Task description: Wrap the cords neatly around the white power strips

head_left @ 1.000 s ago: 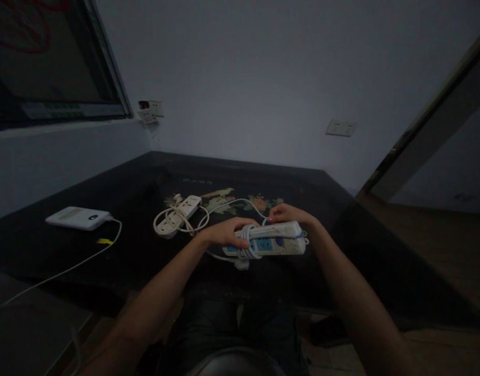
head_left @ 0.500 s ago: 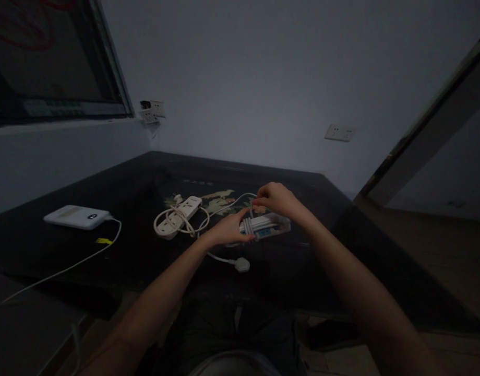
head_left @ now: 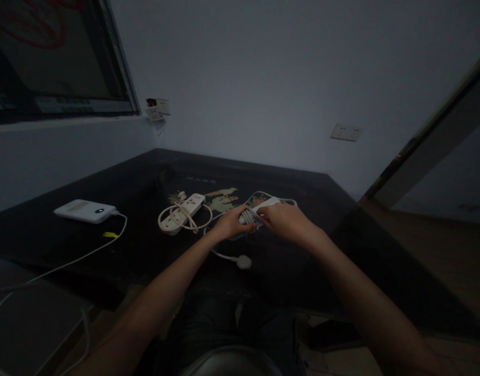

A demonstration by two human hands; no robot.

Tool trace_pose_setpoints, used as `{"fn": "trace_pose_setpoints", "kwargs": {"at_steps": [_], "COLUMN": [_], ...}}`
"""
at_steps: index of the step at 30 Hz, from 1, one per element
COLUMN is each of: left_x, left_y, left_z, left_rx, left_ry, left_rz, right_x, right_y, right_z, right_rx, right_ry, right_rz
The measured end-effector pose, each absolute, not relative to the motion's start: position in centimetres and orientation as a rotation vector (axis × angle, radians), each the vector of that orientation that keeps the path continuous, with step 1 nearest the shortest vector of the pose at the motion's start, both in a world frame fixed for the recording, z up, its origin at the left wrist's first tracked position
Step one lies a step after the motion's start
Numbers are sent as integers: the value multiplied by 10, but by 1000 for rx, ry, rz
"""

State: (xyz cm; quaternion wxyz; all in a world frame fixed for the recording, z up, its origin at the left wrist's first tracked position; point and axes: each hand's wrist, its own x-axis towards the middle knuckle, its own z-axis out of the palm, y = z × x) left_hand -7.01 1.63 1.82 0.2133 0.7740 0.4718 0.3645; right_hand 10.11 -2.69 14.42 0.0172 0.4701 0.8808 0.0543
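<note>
My left hand [head_left: 231, 223] is closed round a white power strip [head_left: 272, 201], thumb and fingers on either side of the grey-white cord [head_left: 248, 216] wound about it. My right hand [head_left: 285, 218] pinches the cord just right of these turns and covers part of the strip. A loose loop of cord arcs behind both hands. In front of my left hand, the white plug [head_left: 243, 261] lies on the dark table [head_left: 302, 277]. To the left rests a second white power strip [head_left: 193, 202], its cream cord [head_left: 164, 215] looped loosely over it.
A white power bank [head_left: 85, 210] lies at the left with a white cable [head_left: 83, 257] running off the table edge. Near it is a yellow tag [head_left: 110, 235]. Wall sockets [head_left: 346, 132] are at the back, and a window [head_left: 60, 62] is at the upper left.
My right hand has come down and towards me, from above the strip to beside the wound turns. The cord loop now reaches out behind it to the right. The view has shifted slightly.
</note>
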Motion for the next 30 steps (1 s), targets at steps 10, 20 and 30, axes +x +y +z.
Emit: {"fn": "trace_pose_setpoints", "kwargs": {"at_steps": [10,20,30], "left_x": [-74,-73,-72], "left_y": [21,26,21], "left_z": [18,20,26], "left_rx": [2028,1793,1411], "left_ry": [1397,1221,930], "left_rz": [1080,1271,1140], "right_x": [131,128,134], "right_y": [-20,-23,-18], "right_z": [114,85,50], "right_rx": [1425,1599,1896], "right_ry": [2795,3025,3075], "right_rz": [-45,-242,-399]}}
